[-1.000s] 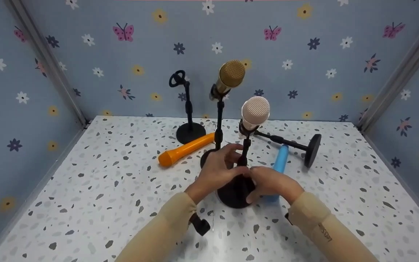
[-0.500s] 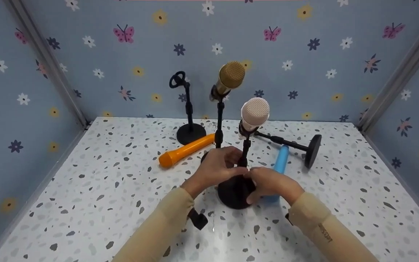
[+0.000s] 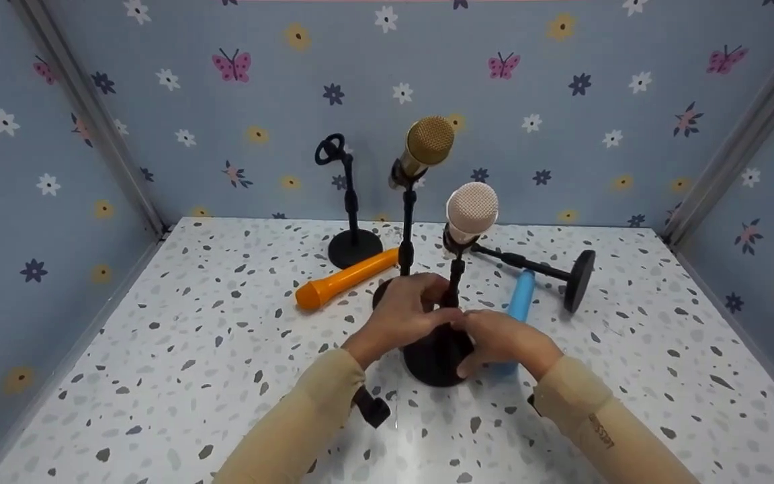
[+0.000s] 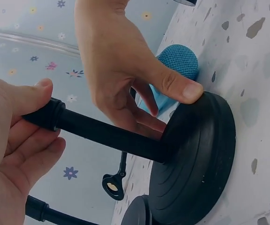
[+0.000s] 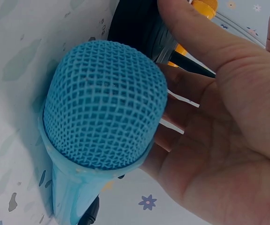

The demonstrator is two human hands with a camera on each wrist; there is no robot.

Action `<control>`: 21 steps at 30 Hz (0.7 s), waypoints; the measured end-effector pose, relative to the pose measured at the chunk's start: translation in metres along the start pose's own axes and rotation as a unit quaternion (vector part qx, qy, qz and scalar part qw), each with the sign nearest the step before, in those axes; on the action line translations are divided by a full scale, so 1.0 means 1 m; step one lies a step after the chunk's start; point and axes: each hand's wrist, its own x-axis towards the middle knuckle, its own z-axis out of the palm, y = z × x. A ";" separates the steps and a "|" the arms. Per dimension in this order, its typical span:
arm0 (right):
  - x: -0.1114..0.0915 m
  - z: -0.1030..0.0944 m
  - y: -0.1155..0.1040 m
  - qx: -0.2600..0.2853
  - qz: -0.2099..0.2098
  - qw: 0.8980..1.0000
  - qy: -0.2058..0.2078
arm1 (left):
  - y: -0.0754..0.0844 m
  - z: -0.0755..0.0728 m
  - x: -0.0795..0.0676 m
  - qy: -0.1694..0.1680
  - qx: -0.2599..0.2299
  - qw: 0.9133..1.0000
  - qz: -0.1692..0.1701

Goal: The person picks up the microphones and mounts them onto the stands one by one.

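A black microphone stand (image 3: 435, 363) stands upright in front of me with a pale pink microphone (image 3: 473, 208) in its clip. My left hand (image 3: 404, 312) pinches the collar on its pole between thumb and fingers, as the left wrist view shows. Low down, my right hand (image 3: 504, 339) holds the round base (image 4: 196, 159), thumb on its rim and fingers curled behind the pole. Just beside that hand, a blue microphone (image 5: 104, 105) lies on the table, partly hidden by the hand in the head view.
Behind my left hand stands another stand holding a gold microphone (image 3: 429, 141). An orange microphone (image 3: 343, 279) lies to the left, near an upright stand with a bare clip (image 3: 353, 249). One more stand (image 3: 580, 279) lies tipped over at right. Patterned walls enclose the speckled table (image 3: 192, 376).
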 end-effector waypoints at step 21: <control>0.001 0.000 0.000 0.022 0.027 0.999 -0.008 | -0.004 -0.010 0.005 -0.057 -0.028 0.998 -0.007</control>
